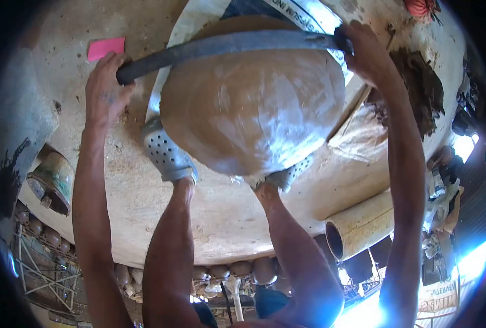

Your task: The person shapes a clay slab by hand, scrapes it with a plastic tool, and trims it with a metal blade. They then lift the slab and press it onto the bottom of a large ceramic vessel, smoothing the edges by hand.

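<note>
A long dark grey bar (226,45), slightly bowed, spans the far part of a big rounded brown clay mound (243,104) with a wet, shiny surface. Around its left end my left hand (107,87) is closed; my right hand (363,52) grips the right end. The mound lies on a white and blue printed sack (180,27) between my feet, which wear grey clogs (163,150). Whether the bar touches the clay along its whole length, I cannot tell.
A pink paper (105,48) lies beside my left hand. On the right are dark cloth (420,90), pale cloth (363,134) and a large pipe (363,224). A greenish pot (54,177) lies at the left. Round pots (241,268) line the lower edge.
</note>
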`<state>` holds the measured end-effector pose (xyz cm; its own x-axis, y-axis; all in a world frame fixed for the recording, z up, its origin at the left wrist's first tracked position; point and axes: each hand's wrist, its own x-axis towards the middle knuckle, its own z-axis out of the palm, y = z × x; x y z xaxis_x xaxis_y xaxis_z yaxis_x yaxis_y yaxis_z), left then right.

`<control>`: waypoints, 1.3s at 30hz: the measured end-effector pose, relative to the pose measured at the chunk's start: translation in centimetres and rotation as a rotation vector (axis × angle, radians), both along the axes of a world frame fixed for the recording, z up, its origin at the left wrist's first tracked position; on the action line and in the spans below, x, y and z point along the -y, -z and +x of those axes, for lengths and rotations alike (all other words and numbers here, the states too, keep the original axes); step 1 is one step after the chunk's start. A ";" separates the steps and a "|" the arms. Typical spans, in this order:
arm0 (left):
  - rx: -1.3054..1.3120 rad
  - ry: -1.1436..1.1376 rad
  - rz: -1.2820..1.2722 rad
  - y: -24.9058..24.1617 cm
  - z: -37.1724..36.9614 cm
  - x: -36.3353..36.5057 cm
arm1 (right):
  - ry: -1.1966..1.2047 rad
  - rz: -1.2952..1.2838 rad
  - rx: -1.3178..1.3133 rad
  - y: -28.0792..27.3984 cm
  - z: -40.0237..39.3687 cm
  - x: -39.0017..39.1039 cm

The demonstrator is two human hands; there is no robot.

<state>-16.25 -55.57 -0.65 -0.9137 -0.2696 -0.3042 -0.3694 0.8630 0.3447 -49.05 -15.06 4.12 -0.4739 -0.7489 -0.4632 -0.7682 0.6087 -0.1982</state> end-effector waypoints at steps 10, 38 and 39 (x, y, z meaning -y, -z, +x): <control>-0.115 0.003 0.015 -1.2 0.8 -0.2 | -0.074 0.123 0.035 0.5 -3.1 -1.0; -0.311 -0.106 0.188 0.8 4.2 -2.4 | 0.029 0.011 0.262 1.4 -3.1 -5.9; -0.225 -0.118 0.149 0.2 4.1 -3.0 | 0.032 0.051 0.292 1.4 -3.3 -6.2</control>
